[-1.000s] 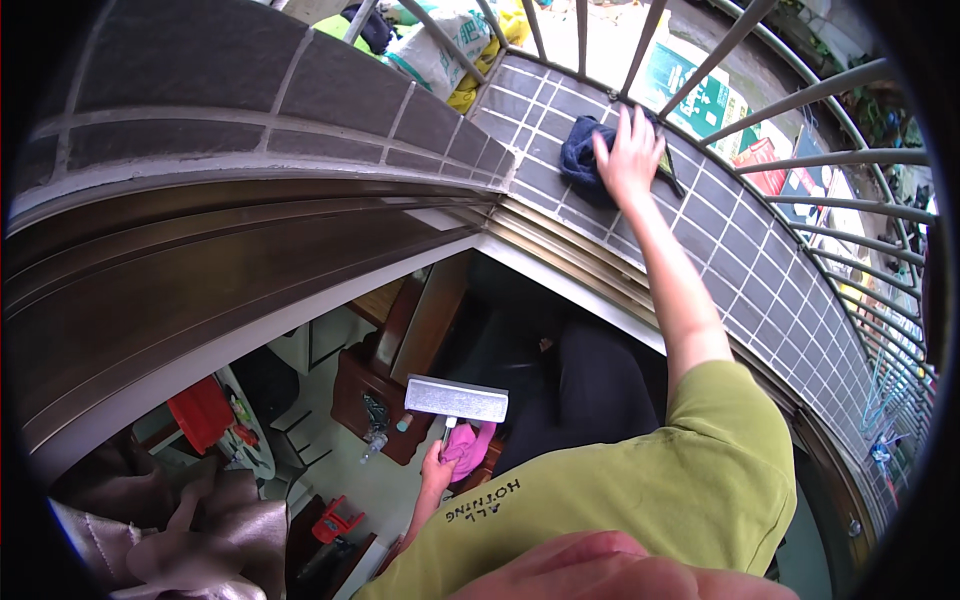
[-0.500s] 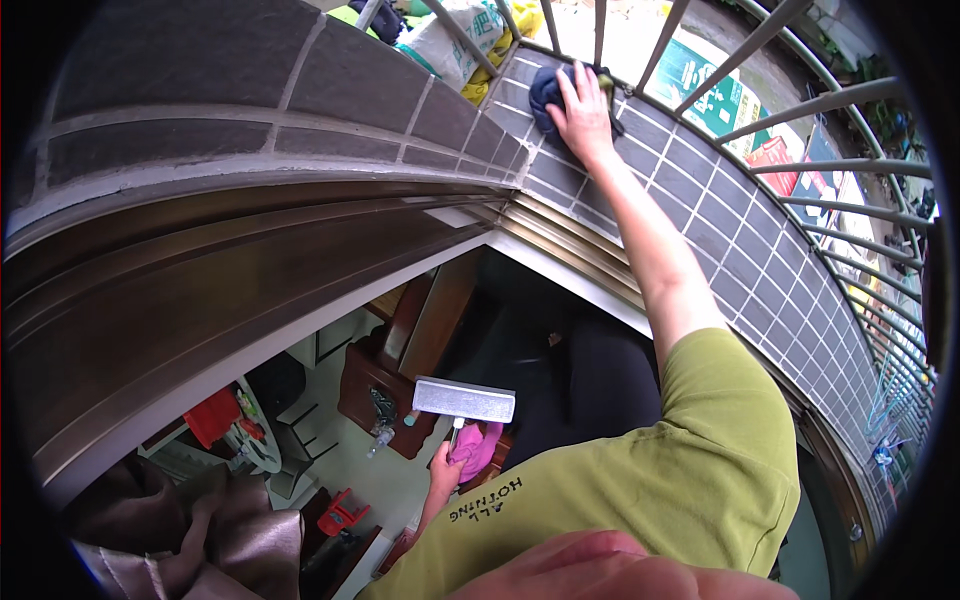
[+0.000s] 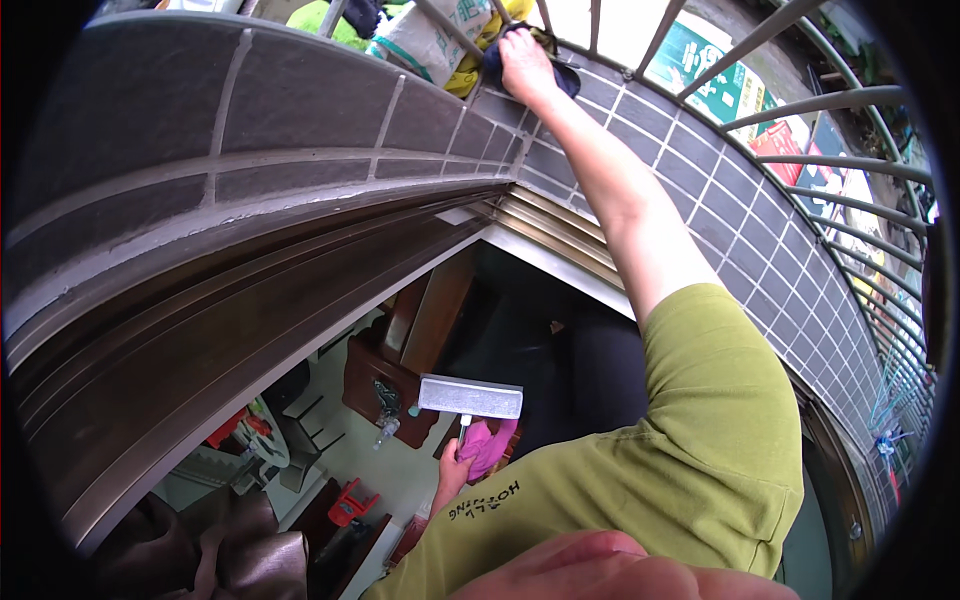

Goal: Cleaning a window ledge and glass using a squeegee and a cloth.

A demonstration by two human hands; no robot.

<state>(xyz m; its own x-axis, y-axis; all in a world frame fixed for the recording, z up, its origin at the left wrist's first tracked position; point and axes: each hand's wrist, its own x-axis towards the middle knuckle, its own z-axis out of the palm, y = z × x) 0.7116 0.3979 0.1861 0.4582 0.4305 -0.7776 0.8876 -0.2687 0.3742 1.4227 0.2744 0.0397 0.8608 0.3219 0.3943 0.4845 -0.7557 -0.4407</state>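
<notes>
My right hand is at the far corner of the grey tiled window sill, next to the metal bars. Its fingers are curled onto a dark blue cloth, bunched against the tiles and the bar bottoms. Low indoors, my left hand grips the handle of a window squeegee with a wide grey-white head. A pink cloth hangs bunched at that same hand, and part of the handle is hidden behind it.
Curved metal bars fence the sill's outer side. A white sack and yellow material lie beyond the corner. The brown window frame runs along the left. Indoors are a brown wooden chair, a red stool and a brown curtain.
My right hand has slid the dark cloth left and outward, into the corner by the bars, and its spread fingers have curled. The left hand still holds the squeegee and pink cloth.
</notes>
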